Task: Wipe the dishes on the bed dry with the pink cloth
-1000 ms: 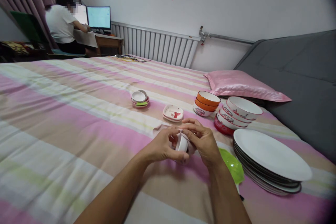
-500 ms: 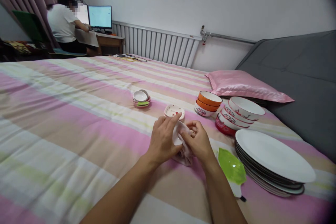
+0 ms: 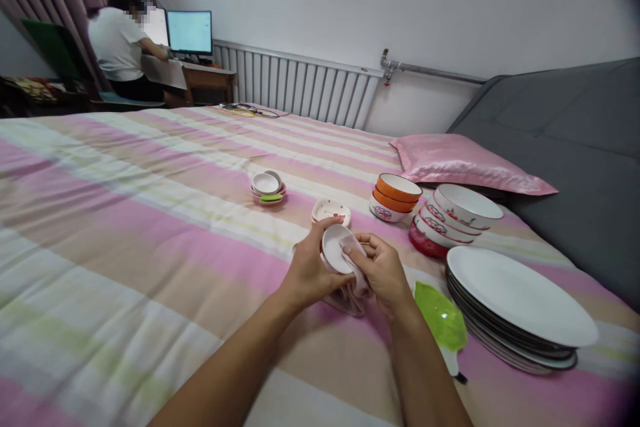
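Note:
My left hand (image 3: 311, 261) grips a small white dish (image 3: 335, 250) by its rim, its inside tilted up toward me. A pale pink cloth (image 3: 356, 280) is pinched in my right hand (image 3: 383, 273), pressed against the dish's right rim, and part of it hangs below. Just beyond my fingers lies a small patterned dish (image 3: 330, 211) with a red motif. To the right of my right forearm is a green leaf-shaped dish (image 3: 440, 317), partly hidden by that arm.
A stack of oval plates (image 3: 520, 293) lies at right, with stacked white bowls (image 3: 465, 207) and orange bowls (image 3: 397, 188) behind. Small nested dishes (image 3: 267, 185) sit farther left. A pink pillow (image 3: 465, 157) rests by the grey headboard (image 3: 565, 113). A person (image 3: 117, 43) sits at a desk.
My left hand's fingers have shifted down and around the dish, uncovering more of its white inside. The cloth in my right hand now lies over the dish's right edge.

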Demonstrator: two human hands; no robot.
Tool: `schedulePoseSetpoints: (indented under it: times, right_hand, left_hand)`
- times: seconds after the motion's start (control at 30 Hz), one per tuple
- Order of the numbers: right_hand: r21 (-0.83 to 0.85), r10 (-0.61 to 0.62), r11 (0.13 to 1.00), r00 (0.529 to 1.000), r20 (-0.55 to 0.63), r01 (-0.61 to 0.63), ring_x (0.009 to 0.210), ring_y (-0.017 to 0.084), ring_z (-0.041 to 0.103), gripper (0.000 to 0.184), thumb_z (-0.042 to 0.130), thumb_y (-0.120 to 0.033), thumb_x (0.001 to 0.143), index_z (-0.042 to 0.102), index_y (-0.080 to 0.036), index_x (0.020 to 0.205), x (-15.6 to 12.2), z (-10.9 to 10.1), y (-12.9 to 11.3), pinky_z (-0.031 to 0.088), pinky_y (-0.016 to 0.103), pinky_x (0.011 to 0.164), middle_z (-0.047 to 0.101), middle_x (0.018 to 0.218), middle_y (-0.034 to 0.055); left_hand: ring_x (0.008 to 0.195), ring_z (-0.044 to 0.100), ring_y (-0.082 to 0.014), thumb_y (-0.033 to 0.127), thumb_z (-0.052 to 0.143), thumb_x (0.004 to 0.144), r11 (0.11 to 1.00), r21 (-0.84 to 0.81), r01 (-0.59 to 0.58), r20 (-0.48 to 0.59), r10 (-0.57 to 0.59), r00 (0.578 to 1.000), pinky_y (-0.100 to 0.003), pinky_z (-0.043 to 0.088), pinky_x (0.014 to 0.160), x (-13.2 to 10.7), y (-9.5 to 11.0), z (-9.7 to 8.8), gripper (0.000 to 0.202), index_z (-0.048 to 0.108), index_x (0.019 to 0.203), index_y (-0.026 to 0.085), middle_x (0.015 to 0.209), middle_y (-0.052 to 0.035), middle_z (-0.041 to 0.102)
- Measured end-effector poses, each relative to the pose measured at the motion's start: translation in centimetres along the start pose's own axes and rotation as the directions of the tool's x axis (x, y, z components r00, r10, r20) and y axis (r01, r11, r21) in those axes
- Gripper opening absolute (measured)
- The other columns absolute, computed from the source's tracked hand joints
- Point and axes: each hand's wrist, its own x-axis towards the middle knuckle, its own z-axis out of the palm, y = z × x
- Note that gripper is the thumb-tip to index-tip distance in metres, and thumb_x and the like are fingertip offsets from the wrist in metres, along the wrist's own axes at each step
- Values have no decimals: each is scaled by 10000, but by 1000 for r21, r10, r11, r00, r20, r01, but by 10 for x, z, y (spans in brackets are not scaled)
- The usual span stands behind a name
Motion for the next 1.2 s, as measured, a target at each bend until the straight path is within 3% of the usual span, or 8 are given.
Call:
schedulePoseSetpoints:
  times: [0.13, 0.37, 0.5, 0.73, 0.93, 1.2]
  right_hand:
    - [-33, -25, 999, 999, -32, 24, 564, 132, 596, 323, 740, -350, 645, 571, -154, 839, 1, -1, 0, 442, 216, 503, 673, 684, 21]
    - [-59, -37, 998, 999, -38, 35, 544, 128, 582, 319, 740, -372, 648, 582, -161, 829, 2, -5, 1, 424, 214, 485, 669, 674, 12]
    - [-58, -33, 998, 999, -31, 31, 533, 129, 580, 343, 752, -392, 632, 583, -162, 822, 2, -4, 1, 420, 215, 475, 670, 670, 17]
    - [-23, -53, 998, 995, -82, 51, 541, 122, 577, 386, 756, -432, 629, 598, -155, 846, 3, -6, 2, 414, 207, 471, 672, 688, 23]
    - [1, -45, 999, 996, -81, 45, 493, 102, 544, 375, 749, -439, 635, 590, -161, 830, 3, -7, 1, 384, 194, 440, 659, 648, 1]
    - [25, -48, 998, 996, -74, 50, 530, 129, 586, 354, 746, -415, 638, 597, -167, 841, 2, -7, 0, 429, 212, 472, 679, 670, 12]
  left_hand:
    - [1006, 564, -257, 274, 831, 504, 993, -109, 43, 19, -41, 999, -341, 453, 830, 1, 1, 0, 831, 382, 1200, 208, 1149, -99, 565]
    - [1014, 568, -243, 269, 825, 541, 927, -352, 130, 162, -76, 984, -326, 457, 803, 0, 10, -1, 761, 303, 1094, 221, 1159, -127, 548]
    - [1013, 564, -240, 252, 836, 526, 894, -426, 142, 176, -71, 982, -315, 461, 791, 1, 8, -1, 760, 354, 1113, 210, 1148, -122, 554]
    - [1129, 504, -282, 217, 831, 530, 887, -452, 96, 117, -48, 992, -393, 399, 950, 6, 5, -4, 697, 542, 1162, 160, 1187, -134, 558]
    - [1090, 541, -245, 162, 816, 554, 769, -622, 150, 124, -92, 988, -377, 414, 934, 5, 8, -4, 663, 537, 1154, 199, 1149, -100, 592]
    - [1097, 555, -265, 185, 796, 603, 667, -701, 252, 198, -157, 968, -360, 432, 904, 5, 8, -4, 574, 602, 1143, 178, 1204, -127, 601]
